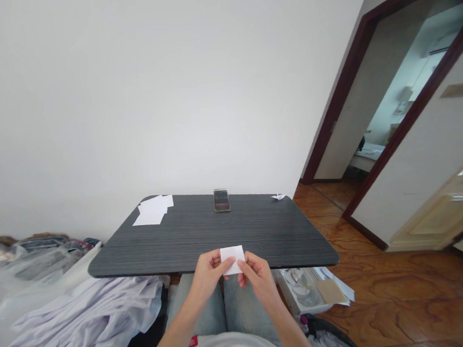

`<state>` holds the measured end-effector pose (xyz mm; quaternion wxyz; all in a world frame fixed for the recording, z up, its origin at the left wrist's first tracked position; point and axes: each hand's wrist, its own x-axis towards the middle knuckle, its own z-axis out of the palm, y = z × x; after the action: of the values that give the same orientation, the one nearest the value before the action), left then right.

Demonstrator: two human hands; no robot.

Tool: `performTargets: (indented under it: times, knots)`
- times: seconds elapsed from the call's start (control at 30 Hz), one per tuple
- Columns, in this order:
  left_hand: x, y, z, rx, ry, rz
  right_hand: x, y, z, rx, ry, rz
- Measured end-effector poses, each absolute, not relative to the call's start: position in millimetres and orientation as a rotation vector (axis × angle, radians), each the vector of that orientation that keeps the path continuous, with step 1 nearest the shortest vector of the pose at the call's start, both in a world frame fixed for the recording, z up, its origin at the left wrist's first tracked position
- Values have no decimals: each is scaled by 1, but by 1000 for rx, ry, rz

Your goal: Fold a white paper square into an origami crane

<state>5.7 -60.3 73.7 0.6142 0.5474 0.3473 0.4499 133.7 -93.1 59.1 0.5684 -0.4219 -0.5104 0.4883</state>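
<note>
A small folded piece of white paper (232,253) is held up at the near edge of a dark wood-grain table (204,235). My left hand (211,272) pinches its left side, with the thumb lying across the front. On the right side, my right hand (257,274) grips the same paper between thumb and fingers. Both thumbs press on its lower part and nearly meet. Fingers behind the paper are partly hidden.
White paper sheets (152,210) lie at the table's far left. A small clear stand (221,200) is at the back middle, and a folded paper piece (278,196) at the far right. White cloth (90,315) is piled at left; an open box (301,291) sits below right.
</note>
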Motion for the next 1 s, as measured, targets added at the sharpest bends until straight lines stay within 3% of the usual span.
performTargets:
  times: [1.0]
  knots:
    - [0, -59, 70, 1456, 699, 895, 139, -90, 56, -1105, -1321, 1115]
